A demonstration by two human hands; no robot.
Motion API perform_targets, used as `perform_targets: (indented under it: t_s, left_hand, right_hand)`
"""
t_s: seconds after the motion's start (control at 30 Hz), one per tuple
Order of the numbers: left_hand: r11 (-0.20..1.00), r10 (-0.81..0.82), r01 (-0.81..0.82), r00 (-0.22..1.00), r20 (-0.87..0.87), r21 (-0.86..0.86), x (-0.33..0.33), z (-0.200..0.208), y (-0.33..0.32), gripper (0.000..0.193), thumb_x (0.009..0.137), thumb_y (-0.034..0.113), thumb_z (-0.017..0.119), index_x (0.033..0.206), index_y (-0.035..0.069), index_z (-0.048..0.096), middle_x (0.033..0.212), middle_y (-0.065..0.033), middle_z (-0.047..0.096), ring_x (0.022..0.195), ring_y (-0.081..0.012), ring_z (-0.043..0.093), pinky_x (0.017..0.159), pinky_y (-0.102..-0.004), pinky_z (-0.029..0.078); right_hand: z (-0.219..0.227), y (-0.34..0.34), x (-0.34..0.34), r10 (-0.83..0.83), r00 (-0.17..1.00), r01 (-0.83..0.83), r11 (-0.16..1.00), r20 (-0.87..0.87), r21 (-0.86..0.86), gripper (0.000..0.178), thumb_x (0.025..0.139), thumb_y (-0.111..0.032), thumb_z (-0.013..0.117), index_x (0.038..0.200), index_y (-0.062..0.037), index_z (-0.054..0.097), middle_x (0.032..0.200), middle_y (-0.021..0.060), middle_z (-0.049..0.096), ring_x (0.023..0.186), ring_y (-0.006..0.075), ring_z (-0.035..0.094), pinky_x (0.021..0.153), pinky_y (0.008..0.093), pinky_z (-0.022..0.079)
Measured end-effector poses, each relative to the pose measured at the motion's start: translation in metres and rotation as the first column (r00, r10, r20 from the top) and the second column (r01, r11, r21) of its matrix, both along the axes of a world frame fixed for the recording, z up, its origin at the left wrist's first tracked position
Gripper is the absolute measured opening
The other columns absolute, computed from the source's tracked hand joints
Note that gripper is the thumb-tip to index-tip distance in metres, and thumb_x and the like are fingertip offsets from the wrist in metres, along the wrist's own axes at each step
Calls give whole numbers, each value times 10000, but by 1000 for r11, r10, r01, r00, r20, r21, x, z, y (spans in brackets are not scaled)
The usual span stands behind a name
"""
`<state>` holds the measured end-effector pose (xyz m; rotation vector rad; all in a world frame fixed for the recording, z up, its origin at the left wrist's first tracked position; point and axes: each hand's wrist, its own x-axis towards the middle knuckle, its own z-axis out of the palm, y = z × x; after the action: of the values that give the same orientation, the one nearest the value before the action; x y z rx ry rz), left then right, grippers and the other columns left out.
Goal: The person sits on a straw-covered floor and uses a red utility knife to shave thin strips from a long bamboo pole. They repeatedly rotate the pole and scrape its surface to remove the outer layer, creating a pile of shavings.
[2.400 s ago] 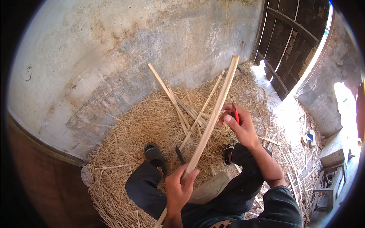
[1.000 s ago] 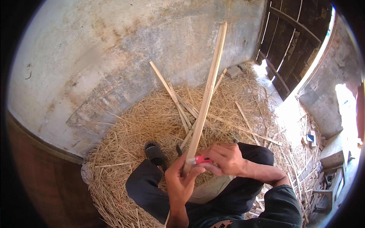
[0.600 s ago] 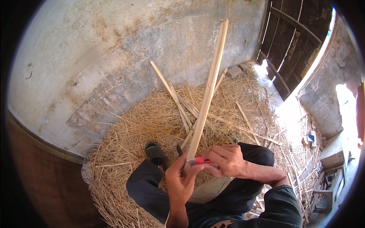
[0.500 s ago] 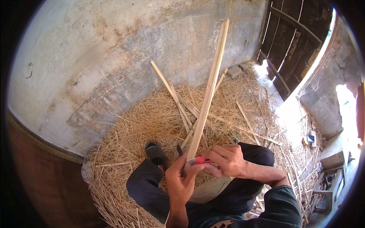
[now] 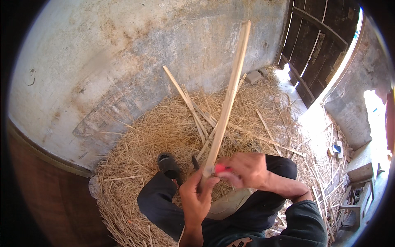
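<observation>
My left hand [image 5: 196,198] is closed round the lower end of a long, pale bamboo strip [image 5: 228,103], which slants up and away toward the wall. At that same end, my right hand [image 5: 250,169] grips a small red-handled knife [image 5: 222,168]. Motion smears the hand and the knife, and the blade is hard to make out against the strip. A dark, narrow, pointed piece [image 5: 194,163] shows just beyond my left fingers; I cannot tell what it is. Below the hands, a pale cloth [image 5: 228,203] lies across my lap.
Straw-like shavings [image 5: 140,154] cover the floor around my legs. Several loose strips [image 5: 177,87] lean and cross in front of me. A stained wall [image 5: 135,61] rises ahead, with a dark plank door [image 5: 317,45] at far right. A low wooden stool [image 5: 358,206] stands on the right.
My right hand has shifted slightly, with the red knife still in it, and is now blurred. The bamboo strip has turned a little in my left hand, which stays in place.
</observation>
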<state>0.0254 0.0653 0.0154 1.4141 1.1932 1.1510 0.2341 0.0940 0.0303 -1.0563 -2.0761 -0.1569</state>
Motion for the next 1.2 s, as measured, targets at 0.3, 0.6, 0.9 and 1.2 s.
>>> perform_targets:
  t_s: [0.3, 0.6, 0.9, 1.2]
  left_hand:
    - [976, -72, 60, 996, -49, -210, -6, -26, -39, 317, 1007, 137, 793, 1266, -40, 748, 788, 43, 612, 682, -15, 468, 582, -219, 367]
    - [996, 20, -25, 998, -65, -87, -13, -10, -20, 369, 1003, 86, 786, 1334, -60, 711, 836, 57, 614, 692, 0, 424, 586, -199, 338]
    - [998, 22, -23, 999, 29, 57, 0, -5, -8, 412, 967, 111, 829, 1334, -40, 717, 825, 3, 649, 684, -31, 464, 564, -234, 379]
    - [993, 90, -82, 992, -94, 85, 3, 2, -9, 298, 986, 72, 795, 1243, -67, 731, 824, 48, 617, 684, -9, 418, 560, -215, 307]
  right_hand:
    - [14, 49, 71, -401, 857, 357, 915, -323, -190, 215, 1026, -222, 737, 1066, -15, 776, 692, 75, 676, 537, 170, 588, 516, 325, 445]
    - [-7, 27, 33, -37, 937, -27, 984, -348, -177, 179, 950, -157, 795, 1094, -54, 772, 917, 85, 783, 654, 177, 717, 574, 314, 560]
    - [-21, 13, 3, 182, 979, -186, 982, -88, -41, 286, 873, -310, 873, 1027, -105, 748, 768, 15, 632, 569, 216, 654, 512, 343, 528]
    - [-15, 5, -3, 98, 994, -99, 995, -42, -23, 285, 882, -327, 851, 1034, -107, 752, 762, 5, 622, 540, 185, 641, 486, 329, 507]
